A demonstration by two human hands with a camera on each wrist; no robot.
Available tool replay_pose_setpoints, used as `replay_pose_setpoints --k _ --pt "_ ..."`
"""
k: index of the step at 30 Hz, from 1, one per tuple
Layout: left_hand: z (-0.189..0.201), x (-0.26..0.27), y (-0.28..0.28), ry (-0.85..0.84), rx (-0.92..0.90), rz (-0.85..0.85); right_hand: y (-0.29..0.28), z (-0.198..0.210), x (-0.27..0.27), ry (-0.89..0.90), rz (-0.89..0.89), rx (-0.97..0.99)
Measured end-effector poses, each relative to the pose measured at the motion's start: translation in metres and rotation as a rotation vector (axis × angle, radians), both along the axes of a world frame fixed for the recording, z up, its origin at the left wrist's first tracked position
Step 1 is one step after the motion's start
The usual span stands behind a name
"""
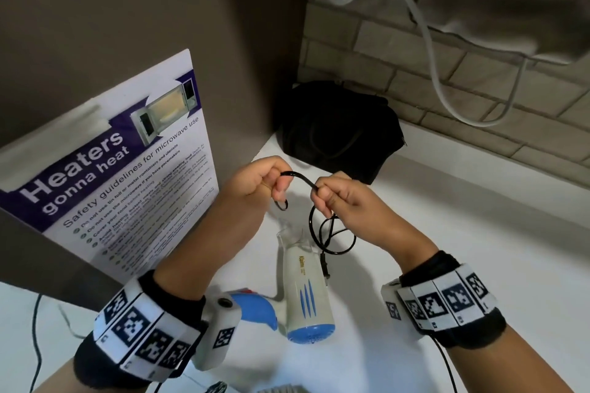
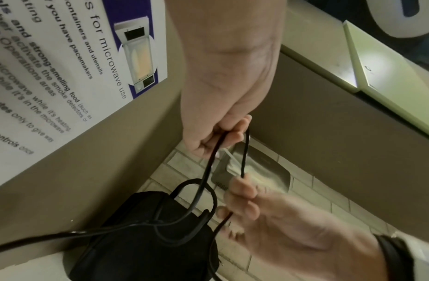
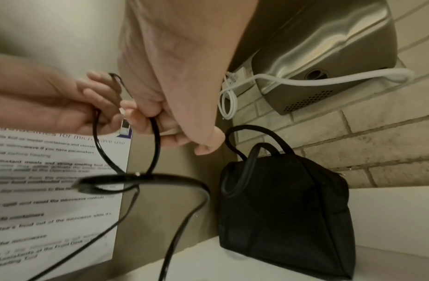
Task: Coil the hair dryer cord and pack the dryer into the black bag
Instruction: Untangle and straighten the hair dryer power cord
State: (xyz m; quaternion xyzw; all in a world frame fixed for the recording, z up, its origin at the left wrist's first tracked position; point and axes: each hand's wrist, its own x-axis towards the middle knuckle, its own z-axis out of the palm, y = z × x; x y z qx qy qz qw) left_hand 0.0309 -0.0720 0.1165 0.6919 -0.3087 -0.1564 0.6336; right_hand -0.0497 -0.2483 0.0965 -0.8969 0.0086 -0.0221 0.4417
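Starting at the left, a microwave safety poster (image 1: 127, 175) leans on the wall, well clear of our work. Our left hand (image 1: 258, 182) has its fingers curled tight round the black cord (image 1: 300, 176), pinching one end of a short arc — an anchor, we judge, so the loop keeps its size. Just beside it, our right hand (image 1: 341, 198) clamps the other end of that arc, and below it several slack loops and the plug (image 1: 325, 266) hang down, gathered there for coiling. Under both hands the white-and-blue hair dryer (image 1: 306, 290) lies on its side on the white counter (image 1: 447, 233), left there so both hands are free for the cord. Behind, in the corner, stands the black bag (image 3: 288, 205), upright with its handles up — whether it is unzipped we cannot tell. Farther right, a steel wall unit (image 3: 329, 57) trails a white cable (image 1: 434, 73).
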Motion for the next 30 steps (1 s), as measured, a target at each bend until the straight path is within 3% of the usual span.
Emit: replay_pose_setpoints --k 10,20,25,30 --pt "0.009 -0.004 0.017 -0.127 -0.02 0.052 -0.01 -0.046 0.018 0.07 -0.017 -0.103" --pt "0.029 0.01 0.032 -0.041 -0.299 0.16 -0.035 -0.076 0.021 0.174 -0.155 -0.076" --pt "0.031 0.01 0.038 -0.002 -0.34 0.183 -0.039 -0.086 0.027 0.188 -0.194 -0.015" --pt "0.031 0.014 0.046 0.06 -0.39 0.243 -0.045 -0.087 0.028 0.138 -0.153 -0.181"
